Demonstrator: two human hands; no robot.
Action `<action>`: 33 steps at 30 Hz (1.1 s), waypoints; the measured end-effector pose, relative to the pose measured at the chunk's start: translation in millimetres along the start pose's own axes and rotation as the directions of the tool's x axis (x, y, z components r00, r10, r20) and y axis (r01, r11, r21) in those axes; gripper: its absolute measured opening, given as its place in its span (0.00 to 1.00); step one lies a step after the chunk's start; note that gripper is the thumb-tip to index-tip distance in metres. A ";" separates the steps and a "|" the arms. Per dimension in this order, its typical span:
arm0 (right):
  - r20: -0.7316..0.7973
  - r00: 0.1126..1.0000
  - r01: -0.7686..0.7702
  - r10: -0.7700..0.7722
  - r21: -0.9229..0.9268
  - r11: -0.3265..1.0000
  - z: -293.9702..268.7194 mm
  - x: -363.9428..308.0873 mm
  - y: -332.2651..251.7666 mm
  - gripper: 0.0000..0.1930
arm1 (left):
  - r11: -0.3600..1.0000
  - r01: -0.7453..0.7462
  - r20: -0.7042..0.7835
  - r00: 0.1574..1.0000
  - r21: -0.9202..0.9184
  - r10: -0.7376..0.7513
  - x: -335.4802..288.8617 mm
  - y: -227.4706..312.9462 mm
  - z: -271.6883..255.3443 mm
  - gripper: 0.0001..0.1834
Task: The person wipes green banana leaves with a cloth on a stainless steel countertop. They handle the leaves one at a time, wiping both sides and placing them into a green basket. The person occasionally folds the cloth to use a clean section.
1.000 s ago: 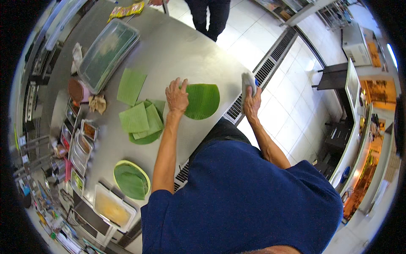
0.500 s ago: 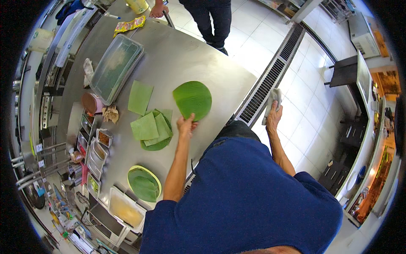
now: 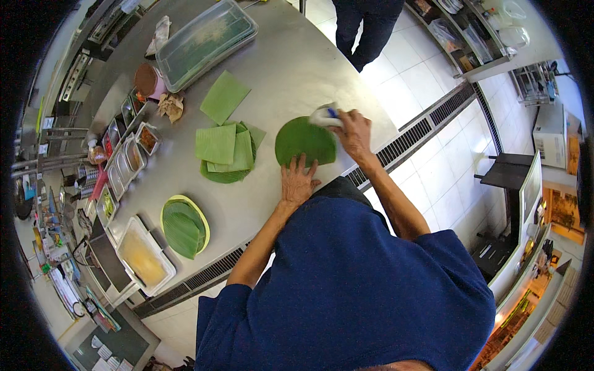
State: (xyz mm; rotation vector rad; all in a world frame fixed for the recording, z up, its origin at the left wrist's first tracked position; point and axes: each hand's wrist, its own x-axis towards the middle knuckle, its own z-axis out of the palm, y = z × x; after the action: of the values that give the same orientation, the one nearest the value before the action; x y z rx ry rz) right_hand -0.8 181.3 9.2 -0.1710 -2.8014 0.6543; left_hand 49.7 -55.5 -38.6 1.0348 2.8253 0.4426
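Note:
A round-cut green leaf (image 3: 301, 143) lies flat on the steel table (image 3: 272, 68) in front of me. My left hand (image 3: 298, 183) is open, its fingers spread and pressing on the leaf's near edge. At the leaf's far right edge, my right hand (image 3: 354, 137) is closed around a whitish-grey folded cloth (image 3: 325, 117), which touches the leaf and shows a blue patch. To the left is a loose pile of square-cut leaves (image 3: 216, 145) over rounder ones, and a single leaf piece (image 3: 224, 97) lies just beyond it.
A yellow-rimmed plate of leaves (image 3: 183, 227) and a white tray (image 3: 146, 256) stand near left. Small metal containers (image 3: 125, 162), crumpled brown paper (image 3: 171, 107) and a lidded clear box (image 3: 207, 43) line the far left. Another person (image 3: 365, 25) stands beyond the table.
The leaf, lifted in my left hand before, now rests on the table under my spread fingers. My right hand has brought the cloth from beside the table onto the leaf.

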 end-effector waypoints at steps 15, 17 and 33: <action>0.114 0.948 0.309 -0.296 -0.117 0.944 89.8 105.1 11.7 0.25 | 0.999 0.033 0.087 0.996 -0.039 -0.029 -3.7 0.4 -2.1 0.32; 0.121 0.963 0.259 -0.243 -0.143 0.955 71.1 52.9 11.5 0.26 | 0.996 0.070 0.134 0.989 -0.046 -0.064 -1.9 2.2 -3.7 0.32; -0.091 0.945 -0.293 0.314 0.194 0.936 15.3 25.2 36.6 0.21 | 0.991 0.116 0.054 0.992 -0.065 -0.113 22.0 -19.3 -14.0 0.30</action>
State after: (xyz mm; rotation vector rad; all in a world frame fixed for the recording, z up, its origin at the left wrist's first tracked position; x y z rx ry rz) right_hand -27.2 211.9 -14.8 -0.5978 -2.6052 0.9268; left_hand 18.4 -58.6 -31.0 0.8536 2.7859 0.4905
